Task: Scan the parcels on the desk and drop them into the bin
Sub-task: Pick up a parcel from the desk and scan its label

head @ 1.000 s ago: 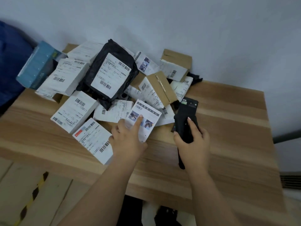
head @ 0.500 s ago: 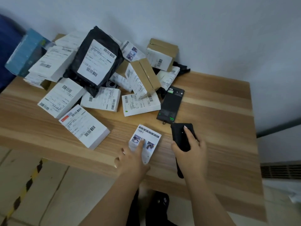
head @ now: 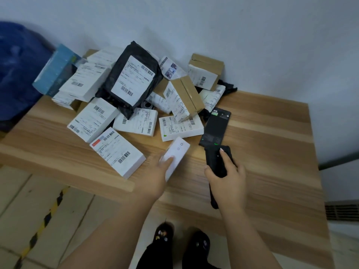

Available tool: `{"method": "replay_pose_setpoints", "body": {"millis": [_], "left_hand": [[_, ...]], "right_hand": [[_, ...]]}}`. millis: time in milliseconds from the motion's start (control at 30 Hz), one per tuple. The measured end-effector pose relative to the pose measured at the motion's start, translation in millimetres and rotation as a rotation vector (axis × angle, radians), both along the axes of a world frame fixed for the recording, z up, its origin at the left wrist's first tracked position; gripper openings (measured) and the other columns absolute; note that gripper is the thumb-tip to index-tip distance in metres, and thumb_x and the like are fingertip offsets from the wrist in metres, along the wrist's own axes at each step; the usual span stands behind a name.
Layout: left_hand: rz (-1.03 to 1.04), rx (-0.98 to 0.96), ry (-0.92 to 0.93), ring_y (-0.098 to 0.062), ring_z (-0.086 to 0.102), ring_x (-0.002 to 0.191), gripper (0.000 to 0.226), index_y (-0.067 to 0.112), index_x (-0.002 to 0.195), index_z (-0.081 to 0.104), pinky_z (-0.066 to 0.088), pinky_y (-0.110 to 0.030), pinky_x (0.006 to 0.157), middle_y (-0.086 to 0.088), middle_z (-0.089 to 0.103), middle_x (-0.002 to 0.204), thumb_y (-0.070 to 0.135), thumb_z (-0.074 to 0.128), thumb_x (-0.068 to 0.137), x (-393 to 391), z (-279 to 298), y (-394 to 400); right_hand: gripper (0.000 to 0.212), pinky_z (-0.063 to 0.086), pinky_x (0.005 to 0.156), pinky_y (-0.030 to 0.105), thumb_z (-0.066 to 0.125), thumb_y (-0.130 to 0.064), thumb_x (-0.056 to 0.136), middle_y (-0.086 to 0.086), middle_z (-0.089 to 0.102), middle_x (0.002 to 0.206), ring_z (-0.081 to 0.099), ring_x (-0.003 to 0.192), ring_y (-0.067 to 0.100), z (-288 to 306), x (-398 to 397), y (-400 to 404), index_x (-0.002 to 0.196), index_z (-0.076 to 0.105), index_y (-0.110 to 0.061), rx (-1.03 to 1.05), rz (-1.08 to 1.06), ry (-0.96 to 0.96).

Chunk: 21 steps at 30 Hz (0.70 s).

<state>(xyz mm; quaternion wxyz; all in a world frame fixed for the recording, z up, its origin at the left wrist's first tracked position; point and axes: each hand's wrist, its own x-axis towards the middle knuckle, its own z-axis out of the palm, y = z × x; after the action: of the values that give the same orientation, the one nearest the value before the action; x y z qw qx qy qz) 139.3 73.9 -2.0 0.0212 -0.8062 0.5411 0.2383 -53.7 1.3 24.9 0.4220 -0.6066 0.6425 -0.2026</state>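
- White small box (head: 175, 158) is pinched in my left grip (head: 155, 177), its plain side up.
- My right grip (head: 228, 171) clamps the scanner (head: 216, 162).
- Parcel pile (head: 136, 98) remains on the counter (head: 272, 171); task barely begun, I judge.

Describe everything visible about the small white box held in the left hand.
The small white rectangular cardboard box is plain and matte on its upturned face, with two tiny ring marks near its far end; no label or barcode shows on this side. It is closed, tilted, and angled away from the person, just above the near part of the light wooden desk. The left hand holds its near end, thumb pressed on top. It sits apart from the heap of parcels behind it.
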Motion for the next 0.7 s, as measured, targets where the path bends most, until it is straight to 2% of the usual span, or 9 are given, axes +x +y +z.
{"method": "replay_pose_setpoints", "body": {"millis": [67, 133, 200, 233, 367, 467, 567, 633, 700], "left_hand": [[0.095, 0.012, -0.068, -0.025, 0.035, 0.139, 0.073, 0.03, 0.156, 0.014, 0.04, -0.032, 0.101, -0.003, 0.003, 0.164, 0.021, 0.055, 0.097, 11, 4, 0], [0.156, -0.005, -0.048, -0.027, 0.027, 0.143, 0.063, 0.026, 0.156, 0.015, 0.036, -0.037, 0.107, -0.004, 0.002, 0.165, 0.035, 0.046, 0.101, 14, 6, -1], [0.182, 0.004, -0.043, -0.028, 0.018, 0.147, 0.07, 0.024, 0.157, 0.009, 0.028, -0.042, 0.113, -0.005, -0.002, 0.164, 0.049, 0.042, 0.1, 12, 6, -2], [0.19, 0.013, -0.054, -0.029, 0.016, 0.147, 0.075, 0.024, 0.157, 0.006, 0.027, -0.043, 0.114, -0.006, -0.004, 0.164, 0.05, 0.045, 0.099, 11, 4, -3], [0.15, -0.035, -0.059, -0.031, 0.029, 0.139, 0.07, 0.023, 0.156, 0.009, 0.036, -0.039, 0.106, -0.006, 0.003, 0.163, 0.024, 0.05, 0.1, 10, -1, -7], [0.073, -0.015, -0.004, -0.034, 0.026, 0.141, 0.067, 0.026, 0.157, 0.008, 0.035, -0.042, 0.109, -0.006, 0.003, 0.164, 0.021, 0.046, 0.102, 9, -3, -17], [0.049, 0.012, 0.107, -0.034, 0.021, 0.145, 0.071, 0.034, 0.157, 0.001, 0.037, -0.047, 0.112, 0.0, 0.002, 0.165, 0.015, 0.043, 0.102, 8, -8, -24], [0.075, 0.015, 0.098, -0.033, 0.014, 0.148, 0.08, 0.03, 0.157, -0.004, 0.031, -0.049, 0.115, -0.001, 0.0, 0.165, 0.008, 0.046, 0.099, 6, -10, -27], [0.158, -0.011, 0.092, -0.035, 0.007, 0.15, 0.079, 0.023, 0.157, -0.005, 0.021, -0.049, 0.119, -0.007, -0.001, 0.165, 0.015, 0.049, 0.1, 2, -13, -28]], "right_hand": [[0.066, 0.049, 0.098, 0.04, 0.071, -0.045, 0.085, -0.01, 0.035, 0.146, 0.047, 0.122, 0.009, 1, 8, 2, 0.144, 0.041, -0.054, -0.011, 0.01, 0.001], [0.067, 0.049, 0.101, 0.042, 0.071, -0.046, 0.085, -0.009, 0.035, 0.145, 0.047, 0.125, 0.011, 1, 13, 3, 0.144, 0.041, -0.055, -0.011, 0.016, -0.001], [0.067, 0.048, 0.101, 0.039, 0.072, -0.046, 0.086, -0.01, 0.035, 0.145, 0.047, 0.125, 0.01, 1, 16, 4, 0.144, 0.041, -0.054, -0.007, 0.017, -0.002], [0.066, 0.048, 0.1, 0.038, 0.071, -0.046, 0.086, -0.01, 0.035, 0.144, 0.046, 0.124, 0.009, 0, 17, 4, 0.144, 0.041, -0.054, -0.009, 0.016, 0.0], [0.066, 0.047, 0.102, 0.041, 0.072, -0.046, 0.084, -0.012, 0.036, 0.142, 0.045, 0.123, 0.007, -3, 17, 5, 0.143, 0.042, -0.054, -0.02, -0.008, 0.013], [0.066, 0.047, 0.101, 0.038, 0.071, -0.045, 0.085, -0.013, 0.035, 0.142, 0.042, 0.116, 0.003, -4, 13, 4, 0.143, 0.042, -0.054, -0.019, -0.014, 0.035], [0.066, 0.048, 0.1, 0.04, 0.07, -0.046, 0.086, -0.012, 0.034, 0.146, 0.045, 0.124, 0.008, -5, 10, 1, 0.144, 0.04, -0.054, -0.01, -0.019, 0.059], [0.066, 0.049, 0.1, 0.04, 0.07, -0.047, 0.085, -0.013, 0.033, 0.147, 0.045, 0.125, 0.009, -5, 9, 0, 0.144, 0.04, -0.054, -0.005, -0.025, 0.056], [0.066, 0.048, 0.099, 0.039, 0.07, -0.047, 0.085, -0.013, 0.033, 0.148, 0.045, 0.124, 0.007, -6, 7, -1, 0.144, 0.041, -0.055, -0.008, -0.025, 0.054]]}}
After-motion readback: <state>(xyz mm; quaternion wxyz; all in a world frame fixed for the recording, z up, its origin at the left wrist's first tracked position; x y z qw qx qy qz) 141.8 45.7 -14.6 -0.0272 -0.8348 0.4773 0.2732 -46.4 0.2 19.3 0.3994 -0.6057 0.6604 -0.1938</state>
